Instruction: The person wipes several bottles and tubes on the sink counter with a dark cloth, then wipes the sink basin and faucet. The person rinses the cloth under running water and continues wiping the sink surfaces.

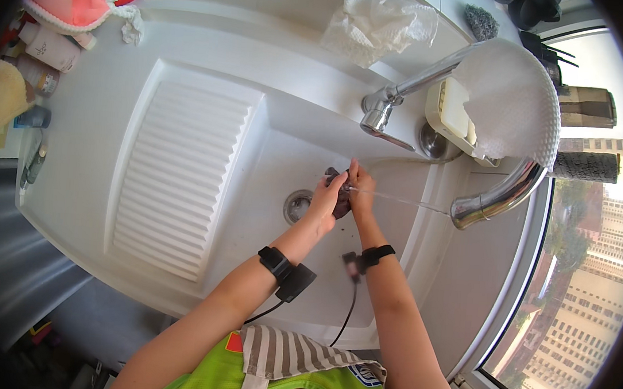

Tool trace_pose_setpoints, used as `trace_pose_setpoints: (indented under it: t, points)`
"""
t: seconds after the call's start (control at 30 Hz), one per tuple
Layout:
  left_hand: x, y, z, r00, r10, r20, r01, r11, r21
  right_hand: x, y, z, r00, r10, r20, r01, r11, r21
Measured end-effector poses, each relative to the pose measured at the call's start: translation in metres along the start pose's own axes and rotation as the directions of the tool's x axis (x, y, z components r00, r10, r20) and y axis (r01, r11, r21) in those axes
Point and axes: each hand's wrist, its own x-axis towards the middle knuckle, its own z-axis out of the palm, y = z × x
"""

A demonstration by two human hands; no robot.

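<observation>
Inside the white sink basin (253, 190), a thin stream of water from the chrome faucet (475, 211) falls onto my hands. My left hand (325, 204) is closed on a small, dark, crumpled thing that looks like wet cloth (341, 207). Close against it, my right hand (360, 191) grips the same dark bundle from the other side. Much of the bundle is hidden by my fingers. Just left of my hands is the round metal drain (298, 206), partly covered by my left wrist.
A ribbed washboard (177, 177) is moulded into the sink's left side. Behind the basin are a faucet lever (386, 131), a soap dish (449, 114) and a white mesh cloth (513, 101) over the faucet neck. Bottles (51, 48) stand far left; a window (576, 274) lies right.
</observation>
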Motion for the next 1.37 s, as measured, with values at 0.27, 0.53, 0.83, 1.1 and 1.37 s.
trace_pose_setpoints:
  t: [0.27,0.53,0.83,1.1,1.37]
  points:
    - [0.01,0.015,-0.012,0.959,0.236,-0.153,-0.249,0.966,-0.067,-0.021,-0.015,-0.028,0.87,0.02,0.493,-0.453,0.428,0.782]
    - [0.016,0.011,-0.017,0.909,0.222,0.352,-0.194,0.975,-0.112,-0.074,-0.098,-0.061,0.911,-0.222,0.348,0.132,0.955,0.265]
    - [-0.007,0.017,0.028,0.998,0.066,0.017,-0.064,0.995,-0.078,-0.019,-0.082,-0.05,0.992,-0.124,-0.033,0.126,0.99,0.057]
    - [0.008,0.005,0.013,0.98,0.137,-0.141,-0.153,0.982,-0.114,-0.031,-0.068,-0.017,0.999,0.028,-0.041,-0.027,1.0,0.01]
    - [0.055,0.006,-0.032,0.97,0.179,-0.166,-0.163,0.981,0.105,-0.077,-0.084,-0.012,0.953,-0.303,0.015,0.303,0.951,-0.067]
